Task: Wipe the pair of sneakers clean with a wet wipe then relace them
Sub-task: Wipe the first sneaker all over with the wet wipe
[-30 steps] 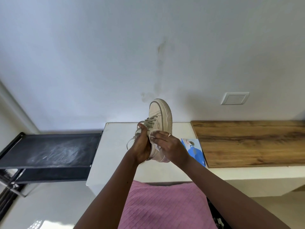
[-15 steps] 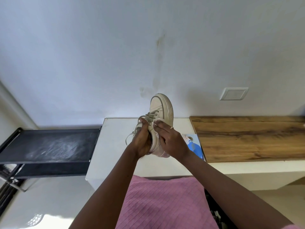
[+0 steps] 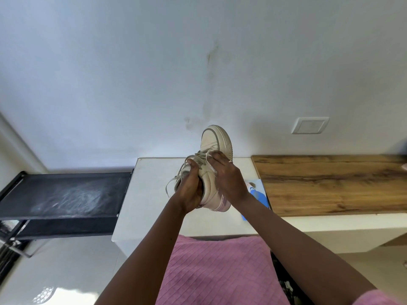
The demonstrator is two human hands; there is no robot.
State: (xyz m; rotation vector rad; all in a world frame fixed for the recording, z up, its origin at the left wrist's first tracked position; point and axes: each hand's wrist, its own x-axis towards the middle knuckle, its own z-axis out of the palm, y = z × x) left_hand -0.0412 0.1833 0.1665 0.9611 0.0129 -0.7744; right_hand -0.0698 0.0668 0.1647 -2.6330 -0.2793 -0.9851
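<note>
Both my hands hold one sneaker point(image 3: 212, 172) up in the middle of the frame, toe pointing up. My left hand point(image 3: 189, 190) grips it by the laces, and my right hand point(image 3: 229, 179) presses a white wipe point(image 3: 211, 160) flat against its side. Behind my right wrist, a blue pack point(image 3: 258, 194) lies on the white table point(image 3: 149, 194).

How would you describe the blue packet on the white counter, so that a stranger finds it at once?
Start at the white counter against the wall, and follow it right to where the wooden top begins. The blue packet lies flat there, beside the wood's edge and partly hidden behind the right hand that holds the sneaker. It is the only blue thing on the counter.
</note>
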